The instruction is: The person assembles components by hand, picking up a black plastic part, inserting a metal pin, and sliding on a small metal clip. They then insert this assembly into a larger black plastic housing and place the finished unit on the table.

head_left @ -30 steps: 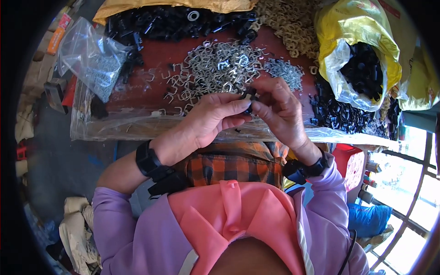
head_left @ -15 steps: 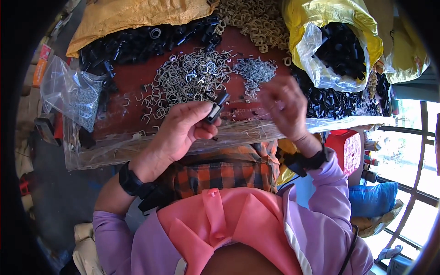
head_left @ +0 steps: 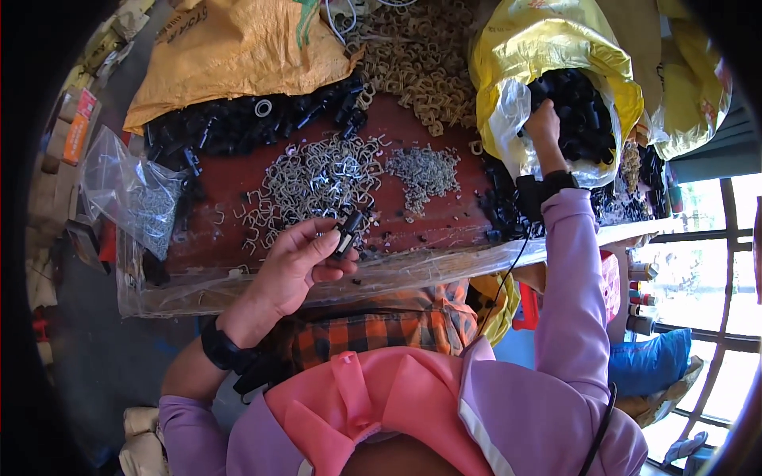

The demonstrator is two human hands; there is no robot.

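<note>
Fingers of the left hand [head_left: 292, 266] grip a black fitting [head_left: 348, 235] above the near edge of the tabletop [head_left: 456, 230]; its long axis points away from the body, leaning right. Black parts [head_left: 578, 107] in the yellow bag [head_left: 567, 40] lie well apart from it, farther out and rightward. The right hand [head_left: 544, 125], nearer these parts, is at the bag's mouth; whether its partly hidden fingers grasp anything cannot be determined. Metal clips [head_left: 317, 178] lie just beyond the fitting.
</note>
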